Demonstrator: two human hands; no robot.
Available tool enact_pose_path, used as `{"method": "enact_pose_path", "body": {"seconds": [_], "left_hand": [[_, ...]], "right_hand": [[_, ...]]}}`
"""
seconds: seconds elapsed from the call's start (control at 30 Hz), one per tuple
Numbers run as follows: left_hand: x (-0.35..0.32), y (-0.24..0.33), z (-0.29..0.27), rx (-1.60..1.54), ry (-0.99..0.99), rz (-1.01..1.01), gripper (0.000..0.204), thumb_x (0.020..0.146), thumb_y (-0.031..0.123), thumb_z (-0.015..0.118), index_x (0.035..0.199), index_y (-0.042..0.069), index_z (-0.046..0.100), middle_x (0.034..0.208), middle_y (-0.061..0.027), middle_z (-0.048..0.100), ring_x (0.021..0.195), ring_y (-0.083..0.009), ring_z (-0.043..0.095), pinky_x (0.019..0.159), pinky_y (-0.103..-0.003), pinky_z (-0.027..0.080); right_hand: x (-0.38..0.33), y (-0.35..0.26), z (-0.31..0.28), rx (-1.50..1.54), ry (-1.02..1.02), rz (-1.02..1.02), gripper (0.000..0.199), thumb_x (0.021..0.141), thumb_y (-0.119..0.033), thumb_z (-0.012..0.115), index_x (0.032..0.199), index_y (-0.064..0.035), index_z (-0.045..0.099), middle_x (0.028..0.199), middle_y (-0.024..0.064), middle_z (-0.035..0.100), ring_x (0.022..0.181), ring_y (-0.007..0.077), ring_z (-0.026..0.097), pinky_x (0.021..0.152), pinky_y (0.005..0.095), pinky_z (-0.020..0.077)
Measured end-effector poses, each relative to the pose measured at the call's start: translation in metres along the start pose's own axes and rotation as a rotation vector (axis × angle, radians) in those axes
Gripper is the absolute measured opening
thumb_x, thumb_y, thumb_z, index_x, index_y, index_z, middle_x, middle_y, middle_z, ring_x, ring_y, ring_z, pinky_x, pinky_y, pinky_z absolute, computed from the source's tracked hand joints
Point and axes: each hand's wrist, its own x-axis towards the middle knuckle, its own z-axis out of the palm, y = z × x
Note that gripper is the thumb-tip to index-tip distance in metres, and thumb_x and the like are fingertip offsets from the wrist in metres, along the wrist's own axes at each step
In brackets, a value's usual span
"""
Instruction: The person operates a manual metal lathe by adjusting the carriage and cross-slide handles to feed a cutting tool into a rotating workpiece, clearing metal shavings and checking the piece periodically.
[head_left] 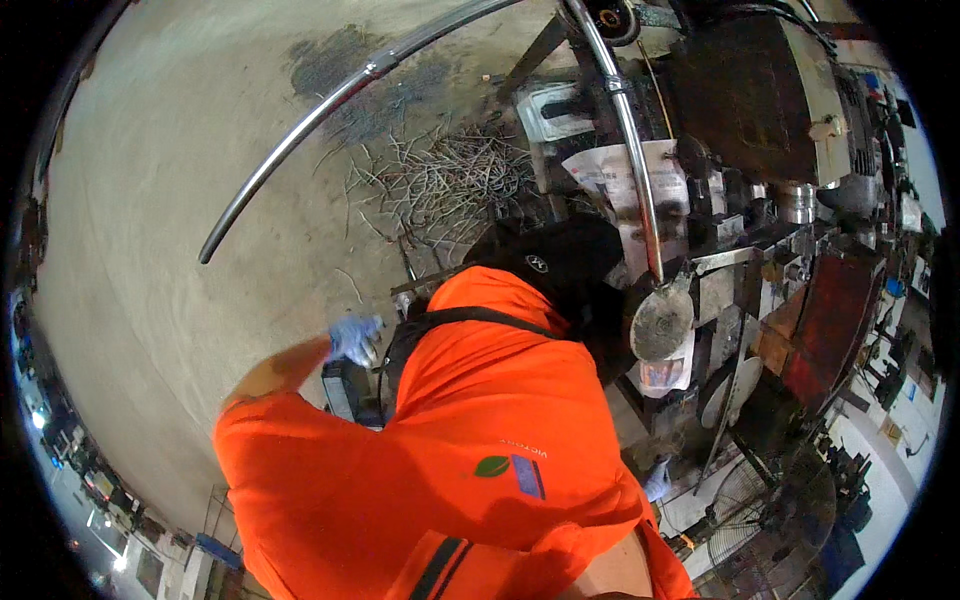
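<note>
My left hand, in a pale blue-violet glove, hangs at my left side above the floor. Its fingers look loosely spread, and I see nothing in them. Just below it is a dark box-shaped thing with a grey face, beside my orange shirt. My right hand, gloved alike, shows only in part past the right edge of the shirt. Nearest to it are the fan and the lower part of the machine. Whether its fingers hold anything is hidden.
A greasy machine stands at the right, with curved chrome bars and a round metal plate. Printed paper sheets lie by it. A heap of thin metal strips covers part of the concrete floor.
</note>
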Motion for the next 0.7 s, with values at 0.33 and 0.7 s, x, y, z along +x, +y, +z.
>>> {"method": "enact_pose_path", "body": {"seconds": [0.33,0.7], "left_hand": [[-0.058,-0.003,0.099,-0.57,0.093,-0.131,0.046,0.087,0.046,0.047,0.099,0.003,0.059,0.077,-0.0148,0.062,0.069,-0.0289,0.062,0.065,-0.045,0.05],[-0.061,-0.003,0.128,-0.689,0.18,-0.103,0.046,0.086,0.051,0.046,0.1,0.009,0.06,0.082,-0.0098,0.062,0.075,-0.0286,0.06,0.068,-0.046,0.049]], "right_hand": [[0.034,-0.034,-0.007,-0.102,0.007,-0.233,0.037,0.082,-0.032,0.065,0.09,0.0042,0.067,0.082,0.0078,0.066,0.071,0.0149,0.053,0.069,0.0317,0.0438],[0.023,-0.07,-0.012,0.123,0.01,-0.353,0.04,0.081,-0.031,0.067,0.098,0.005,0.065,0.09,0.0098,0.066,0.077,0.0153,0.054,0.074,0.0312,0.0435]]}}
